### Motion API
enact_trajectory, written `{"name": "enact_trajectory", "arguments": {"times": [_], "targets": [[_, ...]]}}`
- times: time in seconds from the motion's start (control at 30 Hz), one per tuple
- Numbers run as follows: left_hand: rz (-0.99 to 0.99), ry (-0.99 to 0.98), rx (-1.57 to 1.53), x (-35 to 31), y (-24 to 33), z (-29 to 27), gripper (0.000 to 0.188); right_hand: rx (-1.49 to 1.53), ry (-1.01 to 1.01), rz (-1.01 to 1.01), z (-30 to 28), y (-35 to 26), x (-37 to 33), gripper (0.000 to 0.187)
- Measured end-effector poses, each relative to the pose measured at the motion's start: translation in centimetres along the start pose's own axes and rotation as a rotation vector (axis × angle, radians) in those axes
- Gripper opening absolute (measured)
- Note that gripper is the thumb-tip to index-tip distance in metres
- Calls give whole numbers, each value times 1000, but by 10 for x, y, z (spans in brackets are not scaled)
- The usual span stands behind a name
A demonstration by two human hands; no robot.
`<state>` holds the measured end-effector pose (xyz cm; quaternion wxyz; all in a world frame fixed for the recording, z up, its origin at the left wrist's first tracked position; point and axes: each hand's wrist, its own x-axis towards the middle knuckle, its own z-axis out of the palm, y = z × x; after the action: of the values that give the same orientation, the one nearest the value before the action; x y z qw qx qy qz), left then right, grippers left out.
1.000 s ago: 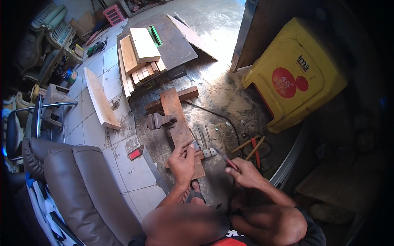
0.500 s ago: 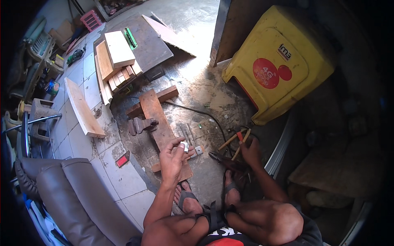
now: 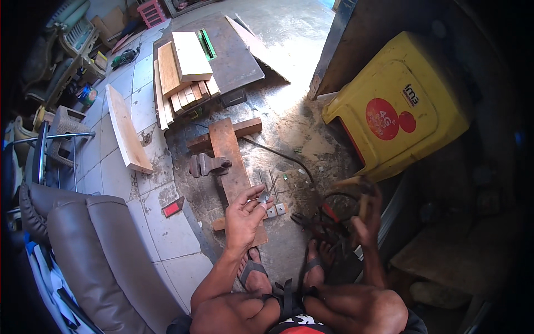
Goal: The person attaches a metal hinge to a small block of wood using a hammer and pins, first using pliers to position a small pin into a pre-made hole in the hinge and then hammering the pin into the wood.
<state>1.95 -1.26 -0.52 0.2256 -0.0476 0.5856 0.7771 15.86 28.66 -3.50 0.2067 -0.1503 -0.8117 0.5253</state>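
Note:
My left hand pinches a small shiny metal piece between thumb and fingertips, above the end of a worn wooden plank. Just past the fingers, thin metal rods and small metal plates with holes lie low down. On the plank sits a rusty metal vise. My right hand, blurred, is closed round a wooden handle; the tool's other end cannot be made out. Beside that hand lie dark pliers and a red-handled tool.
A yellow plastic stool lies tipped at the right. Cut wood blocks are stacked on a dark low table. One board leans on the tiles at left, near a brown cushioned seat. A black cable crosses the floor.
My right hand has lifted the wooden handle from among the tools and turned it. The metal piece in my left hand is tilted differently. The whole view has shifted slightly.

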Motion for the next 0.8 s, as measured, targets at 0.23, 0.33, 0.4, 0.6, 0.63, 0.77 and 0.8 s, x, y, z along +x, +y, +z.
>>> {"name": "enact_trajectory", "arguments": {"times": [0.23,0.33,0.4,0.6,0.63,0.77,0.8], "targets": [[43,-51,-61,2,1,16,37,578,63,17,-46,-107,91,76],[81,-32,-32,0,9,22,35,823,-219,94,-13,-112,98,70],[113,5,-24,-4,9,14,33,931,-315,449,29,-104,68,59],[328,121,145,-13,10,14,23,2,-847,361,76,-118,11,85],[365,136,247,-16,11,10,23,-38,-841,264,82,-116,9,84],[484,153,465,-19,13,17,29,-184,-811,85,88,-124,17,82],[498,159,489,-21,14,19,31,-202,-794,59,91,-125,16,82]]}}
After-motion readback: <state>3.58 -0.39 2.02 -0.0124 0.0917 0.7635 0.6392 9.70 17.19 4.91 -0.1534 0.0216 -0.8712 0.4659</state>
